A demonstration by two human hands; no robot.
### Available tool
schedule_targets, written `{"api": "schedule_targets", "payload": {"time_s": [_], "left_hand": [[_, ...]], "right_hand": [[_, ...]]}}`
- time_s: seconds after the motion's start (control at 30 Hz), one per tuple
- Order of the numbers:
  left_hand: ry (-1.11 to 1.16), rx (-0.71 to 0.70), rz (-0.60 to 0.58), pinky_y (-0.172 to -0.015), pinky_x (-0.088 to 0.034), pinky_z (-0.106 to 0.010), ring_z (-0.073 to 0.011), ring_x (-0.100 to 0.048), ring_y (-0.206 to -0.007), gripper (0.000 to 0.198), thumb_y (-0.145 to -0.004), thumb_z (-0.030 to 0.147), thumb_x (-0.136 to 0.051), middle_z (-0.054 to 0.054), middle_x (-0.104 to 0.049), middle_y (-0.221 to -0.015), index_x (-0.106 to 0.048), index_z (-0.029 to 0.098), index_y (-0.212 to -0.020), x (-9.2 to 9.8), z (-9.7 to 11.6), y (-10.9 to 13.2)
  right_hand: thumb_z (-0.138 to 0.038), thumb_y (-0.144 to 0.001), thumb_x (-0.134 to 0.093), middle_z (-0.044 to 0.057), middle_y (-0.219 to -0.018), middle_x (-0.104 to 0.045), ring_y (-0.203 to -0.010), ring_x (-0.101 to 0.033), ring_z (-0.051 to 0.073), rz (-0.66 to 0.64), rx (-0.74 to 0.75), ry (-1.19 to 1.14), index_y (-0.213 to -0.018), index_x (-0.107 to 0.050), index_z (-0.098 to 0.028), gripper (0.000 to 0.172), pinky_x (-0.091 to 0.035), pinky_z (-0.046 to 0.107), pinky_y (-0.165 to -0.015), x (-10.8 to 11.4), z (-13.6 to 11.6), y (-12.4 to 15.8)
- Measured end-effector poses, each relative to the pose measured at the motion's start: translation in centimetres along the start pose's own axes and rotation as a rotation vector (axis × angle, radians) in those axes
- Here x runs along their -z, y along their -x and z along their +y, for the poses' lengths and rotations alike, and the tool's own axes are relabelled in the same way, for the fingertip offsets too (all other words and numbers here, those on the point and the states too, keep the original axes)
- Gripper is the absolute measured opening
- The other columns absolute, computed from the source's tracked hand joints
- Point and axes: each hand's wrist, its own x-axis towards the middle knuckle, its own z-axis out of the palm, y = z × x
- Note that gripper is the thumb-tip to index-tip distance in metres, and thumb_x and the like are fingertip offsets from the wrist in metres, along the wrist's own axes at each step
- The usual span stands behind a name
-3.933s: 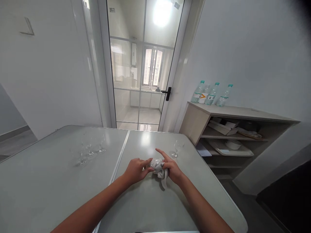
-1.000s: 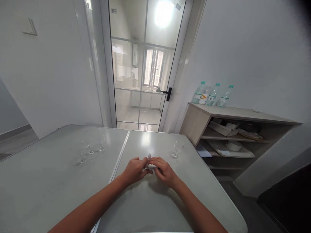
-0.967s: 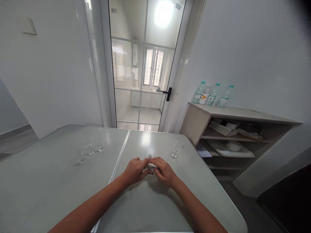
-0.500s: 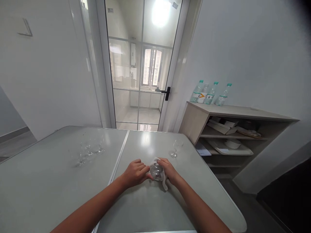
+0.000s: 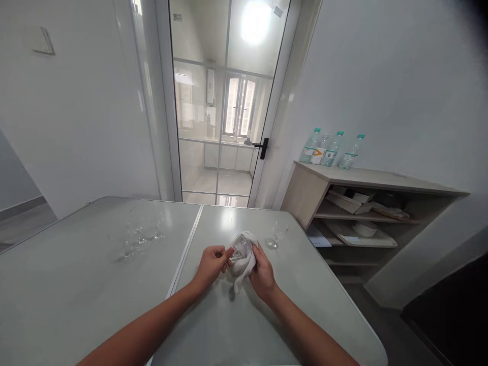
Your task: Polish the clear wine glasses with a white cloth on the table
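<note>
A white cloth (image 5: 247, 265) is bunched around a clear wine glass (image 5: 240, 247), which shows only in part. My left hand (image 5: 209, 265) pinches the glass from the left, with thumb and fingers closed at its edge. From the right, my right hand (image 5: 263, 273) grips the cloth, its fingers curled behind the wrapped glass. Both hands hold it just above the grey table (image 5: 213, 325). Beyond my right hand another stemmed glass (image 5: 277, 235) stands upright on the table.
Several clear stemmed glasses (image 5: 140, 238) stand together at the table's left. A seam strip (image 5: 188, 239) crosses the tabletop. To the right is a wooden shelf unit (image 5: 305, 193) with several plastic bottles (image 5: 332, 148) on top. A glass door (image 5: 198, 168) stands behind.
The cloth now wraps over more of the glass and hangs toward me. My right hand has turned from above the glass to its right side. My left hand has shifted slightly left.
</note>
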Motion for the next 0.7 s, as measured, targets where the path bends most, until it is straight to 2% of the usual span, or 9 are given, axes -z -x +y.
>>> {"api": "schedule_targets", "payload": {"time_s": [0.1, 0.17, 0.23, 0.3, 0.4, 0.5, 0.57, 0.63, 0.7], "left_hand": [[0.174, 0.131, -0.044, -0.047, -0.032, -0.023, -0.0076, -0.043, -0.041, 0.061, -0.080, 0.071, -0.065, -0.002, -0.063, -0.056, -0.054, 0.016, -0.058, 0.0, 0.2, -0.1], [0.266, 0.189, -0.090, -0.047, -0.030, -0.022, -0.0065, -0.043, -0.042, 0.058, -0.081, 0.070, -0.065, -0.002, -0.063, -0.059, -0.057, 0.015, -0.065, -0.1, 0.1, -0.1], [0.332, 0.209, -0.117, -0.047, -0.031, -0.021, -0.0064, -0.044, -0.044, 0.053, -0.083, 0.065, -0.066, -0.001, -0.062, -0.060, -0.055, 0.015, -0.071, -0.2, -0.2, -0.2], [0.327, 0.205, -0.106, -0.046, -0.031, -0.021, -0.0077, -0.045, -0.043, 0.044, -0.086, 0.058, -0.062, 0.001, -0.060, -0.058, -0.052, 0.018, -0.076, -0.4, -0.6, -0.2], [0.124, 0.137, -0.043, -0.043, -0.031, -0.022, -0.0111, -0.048, -0.040, 0.024, -0.090, 0.040, -0.053, 0.004, -0.056, -0.055, -0.043, 0.022, -0.077, -0.6, -1.1, 0.0], [-0.246, -0.090, 0.027, -0.049, -0.034, -0.024, -0.0140, -0.055, -0.049, 0.015, -0.085, 0.020, -0.050, 0.004, -0.057, -0.060, -0.038, 0.023, -0.077, -0.7, -1.3, 0.7], [-0.503, -0.269, 0.027, -0.052, -0.032, -0.025, -0.0160, -0.058, -0.054, 0.014, -0.083, 0.014, -0.051, 0.003, -0.060, -0.063, -0.041, 0.023, -0.083, -0.8, -1.4, 1.1], [-0.735, -0.432, -0.019, -0.053, -0.028, -0.028, -0.0176, -0.059, -0.053, 0.015, -0.084, 0.012, -0.051, 0.002, -0.063, -0.064, -0.043, 0.023, -0.090, -0.7, -1.5, 1.4], [-0.924, -0.614, -0.082, -0.054, -0.026, -0.030, -0.0178, -0.058, -0.050, 0.016, -0.084, 0.009, -0.051, 0.002, -0.064, -0.063, -0.044, 0.023, -0.090, -0.5, -1.7, 1.4]], "right_hand": [[-0.053, -0.102, -0.040, 0.010, -0.141, -0.060, -0.134, -0.052, 0.028, 0.056, 0.043, 0.057, -0.149, -0.047, -0.027, 0.054, -0.044, 0.047, -0.111, -0.1, -0.2, 0.7], [-0.044, -0.105, -0.038, 0.007, -0.156, -0.046, -0.148, -0.036, 0.026, 0.050, 0.159, 0.189, -0.154, -0.040, -0.032, 0.050, -0.031, 0.050, -0.121, 0.0, -0.4, 0.9], [-0.035, -0.105, -0.038, 0.003, -0.166, -0.031, -0.156, -0.020, 0.025, -0.029, 0.326, 0.386, -0.154, -0.041, -0.035, 0.049, -0.022, 0.052, -0.126, 0.1, -0.5, 0.8], [-0.026, -0.103, -0.041, 0.002, -0.167, -0.028, -0.158, -0.012, 0.027, -0.150, 0.469, 0.607, -0.151, -0.046, -0.034, 0.049, -0.018, 0.056, -0.126, 0.2, -0.6, 0.5], [-0.017, -0.097, -0.048, 0.006, -0.158, -0.044, -0.154, -0.024, 0.029, -0.252, 0.535, 0.863, -0.147, -0.051, -0.031, 0.052, -0.012, 0.060, -0.126, 0.1, -0.8, 0.0], [-0.014, -0.092, -0.051, 0.009, -0.144, -0.057, -0.144, -0.039, 0.029, -0.237, 0.535, 0.958, -0.141, -0.054, -0.027, 0.051, -0.005, 0.060, -0.126, 0.1, -1.2, -0.3], [-0.013, -0.090, -0.052, 0.009, -0.133, -0.063, -0.135, -0.048, 0.029, -0.224, 0.534, 0.978, -0.132, -0.059, -0.025, 0.045, -0.006, 0.058, -0.125, 0.4, -1.5, -0.5], [-0.011, -0.086, -0.052, 0.009, -0.119, -0.067, -0.118, -0.057, 0.027, -0.227, 0.505, 0.983, -0.118, -0.064, -0.023, 0.036, -0.017, 0.055, -0.122, 0.7, -1.6, -0.5], [-0.011, -0.084, -0.052, 0.007, -0.102, -0.068, -0.097, -0.060, 0.024, -0.230, 0.431, 0.978, -0.100, -0.066, -0.022, 0.024, -0.036, 0.046, -0.109, 1.0, -1.5, -0.5]]}}
